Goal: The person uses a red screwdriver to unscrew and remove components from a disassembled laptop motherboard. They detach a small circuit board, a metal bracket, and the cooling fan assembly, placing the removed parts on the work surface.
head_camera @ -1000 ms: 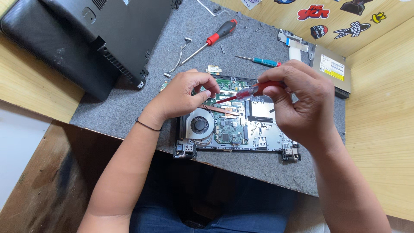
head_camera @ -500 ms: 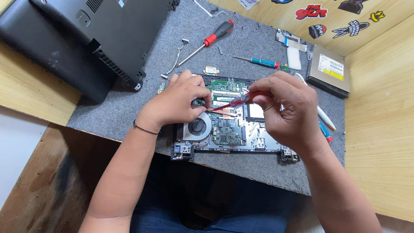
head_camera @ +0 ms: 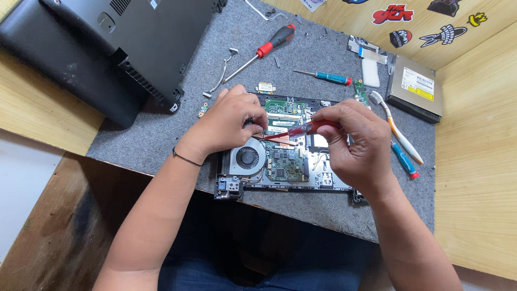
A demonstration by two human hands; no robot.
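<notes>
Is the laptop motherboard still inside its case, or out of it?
Out. The motherboard lies bare on the grey felt mat, fan exposed; the black laptop case sits apart at upper left.

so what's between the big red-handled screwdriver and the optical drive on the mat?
In the head view, between the red screwdriver and the optical drive lie a small blue screwdriver and a white eraser-like block on the grey mat.

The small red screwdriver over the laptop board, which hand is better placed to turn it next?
The right hand: it already grips the small red screwdriver, tip angled down at the board. The left hand rests by the tip, steadying.
</notes>
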